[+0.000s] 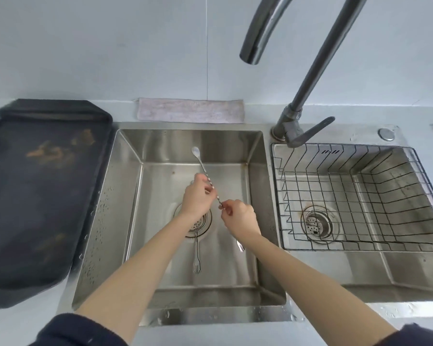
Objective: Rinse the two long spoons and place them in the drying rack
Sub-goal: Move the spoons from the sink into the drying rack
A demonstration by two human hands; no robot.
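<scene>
Faucet spout [265, 28] overhangs sink [255, 156]; drying rack [355, 196] open from above.

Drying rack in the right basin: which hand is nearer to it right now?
Right. The right hand pinches the lower end of the long spoon over the left basin, closer to the drying rack. The left hand holds the spoon's middle, farther left.

- Second long spoon [197, 255]: upper shaft hidden under left forearm [145, 260]; only forked end shows.
- Third utensil [240, 245]: mostly behind right wrist [254, 237]; kind unclear.
- Faucet [308, 78]: arch cut by top edge.
- Dark tray [35, 201]: left side cut off.
- Held spoon [202, 164]: near end buried in right hand [239, 216].
</scene>
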